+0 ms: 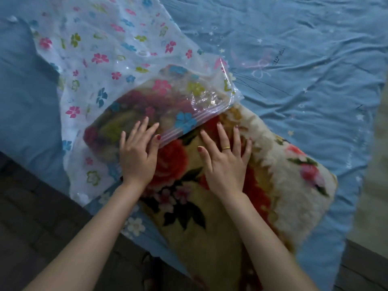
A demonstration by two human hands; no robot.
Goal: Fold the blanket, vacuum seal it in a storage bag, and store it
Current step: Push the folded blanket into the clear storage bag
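A folded fleece blanket [220,206] with red roses on cream lies on the bed, its far end inside a clear storage bag [100,59] printed with coloured flowers. The bag's zip strip [189,124] crosses the blanket at an angle. My left hand [137,152] lies flat with straight fingers on the bag's mouth, over the blanket. My right hand [225,162], with a gold ring, presses flat and spread on the bare blanket just outside the bag. Most of the blanket sits outside the bag.
A wrinkled blue bedsheet [304,70] with small stars covers the bed. The bed's edge runs diagonally at the lower left, with dark floor [37,206] below it. A pale floor strip [375,185] shows at the right.
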